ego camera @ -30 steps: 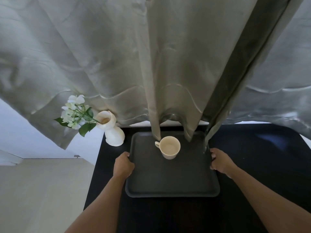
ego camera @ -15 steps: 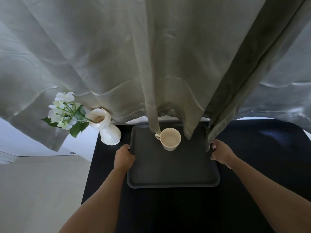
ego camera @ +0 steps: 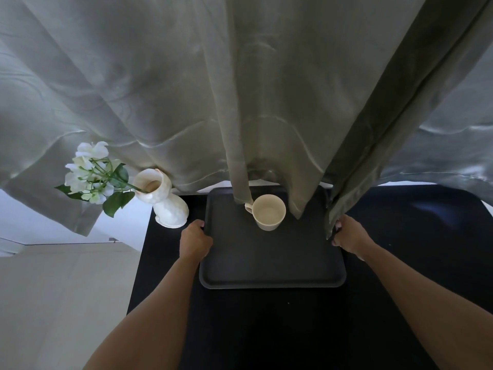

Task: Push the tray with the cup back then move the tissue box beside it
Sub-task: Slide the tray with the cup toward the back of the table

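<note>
A dark grey tray [ego camera: 269, 265] lies on the black table [ego camera: 266, 329], its far edge tucked under the hanging curtain. A cream cup [ego camera: 268, 216] stands upright on the tray's far half, handle to the left, touching a curtain fold. My left hand [ego camera: 194, 243] grips the tray's left rim. My right hand [ego camera: 349, 233] grips the right rim, partly behind a curtain edge. No tissue box is in view.
A grey-green curtain [ego camera: 240, 89] hangs over the table's back edge. A white vase [ego camera: 165, 202] with white flowers [ego camera: 90, 172] stands at the table's back left corner, close to the tray. A pale floor [ego camera: 53, 303] lies left of the table.
Both hands have pushed the tray with the cup away from me, farther under the curtain. The cup now sits against the curtain folds.
</note>
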Motion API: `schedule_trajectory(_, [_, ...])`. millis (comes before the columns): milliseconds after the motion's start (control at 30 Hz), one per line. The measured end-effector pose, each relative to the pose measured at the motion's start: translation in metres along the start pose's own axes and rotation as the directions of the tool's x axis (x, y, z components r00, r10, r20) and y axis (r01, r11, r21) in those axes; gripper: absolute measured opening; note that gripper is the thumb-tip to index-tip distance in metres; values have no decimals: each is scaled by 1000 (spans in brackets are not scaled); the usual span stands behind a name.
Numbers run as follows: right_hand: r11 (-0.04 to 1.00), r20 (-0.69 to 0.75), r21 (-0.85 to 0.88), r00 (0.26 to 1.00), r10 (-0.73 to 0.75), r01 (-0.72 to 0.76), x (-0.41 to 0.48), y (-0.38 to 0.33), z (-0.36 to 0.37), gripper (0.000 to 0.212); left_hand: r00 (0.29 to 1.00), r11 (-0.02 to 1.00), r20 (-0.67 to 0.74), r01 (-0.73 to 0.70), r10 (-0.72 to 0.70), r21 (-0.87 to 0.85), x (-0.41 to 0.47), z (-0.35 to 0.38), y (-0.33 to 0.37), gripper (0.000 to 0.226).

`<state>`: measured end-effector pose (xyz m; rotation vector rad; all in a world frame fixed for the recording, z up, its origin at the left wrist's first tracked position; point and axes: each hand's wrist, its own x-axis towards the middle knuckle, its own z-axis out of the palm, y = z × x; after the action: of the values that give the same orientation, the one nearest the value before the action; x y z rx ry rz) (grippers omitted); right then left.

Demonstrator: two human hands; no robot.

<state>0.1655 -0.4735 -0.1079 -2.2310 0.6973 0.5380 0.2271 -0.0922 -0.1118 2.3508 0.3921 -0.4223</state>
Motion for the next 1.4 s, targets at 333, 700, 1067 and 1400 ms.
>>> schedule_trajectory(333, [1000,14,14,1000,3,-3,3,0,1,69,1000,1000,13,0,0,11,1,1,2,39])
schedule_trajectory(700, [999,59,-32,998,-34,36,3,-4,6,57,999,998,44,24,-27,62,4,2,-1,41])
schedule_trajectory(1067, [990,80,-72,990,-114,120,-32,-14,-9,68,999,990,-47,-2,9,139,-44,2,21,43])
schedule_trajectory(1400, [957,99,-191,974,-202,218,-83,-6,-38,71,998,985,-12,-60,62,159,-126,30,50,50])
